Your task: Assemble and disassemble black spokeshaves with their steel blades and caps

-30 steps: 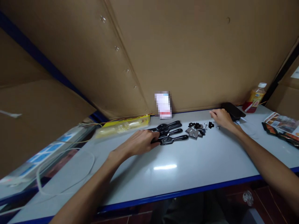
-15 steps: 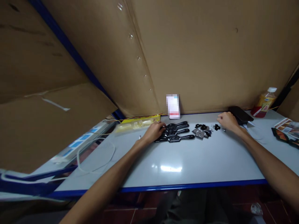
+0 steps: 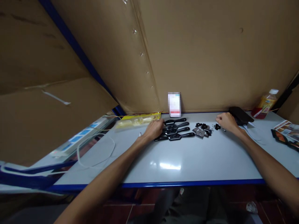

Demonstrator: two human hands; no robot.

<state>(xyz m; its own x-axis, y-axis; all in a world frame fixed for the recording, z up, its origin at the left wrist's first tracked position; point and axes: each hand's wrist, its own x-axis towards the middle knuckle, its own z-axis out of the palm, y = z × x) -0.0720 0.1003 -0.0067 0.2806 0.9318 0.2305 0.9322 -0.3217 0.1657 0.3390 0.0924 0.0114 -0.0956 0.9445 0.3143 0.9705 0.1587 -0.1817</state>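
Note:
Several black metal spokeshave bodies [image 3: 177,136] lie in a row on the grey table, their handles pointing left and right. My left hand [image 3: 154,128] is closed at the left end of the farthest spokeshave [image 3: 175,121], gripping its handle. To the right of the spokeshaves is a loose pile of flat grey blades [image 3: 200,133], black cap pieces [image 3: 217,127] and small screws [image 3: 212,127]. Beside these parts my right hand [image 3: 227,121] rests on the table as a fist. Its curled fingers hide whatever may be inside.
A phone [image 3: 174,105] leans on the cardboard wall. Behind my left hand lies a yellow package [image 3: 137,119]. A black case [image 3: 241,115], a drink bottle [image 3: 265,104] and dark glasses [image 3: 282,139] are at the right. A power strip [image 3: 77,140] and white cable [image 3: 114,149] are left.
My left hand has shifted slightly away from me, and the farthest spokeshave now sits apart from the others, farther back. My right hand stays in place.

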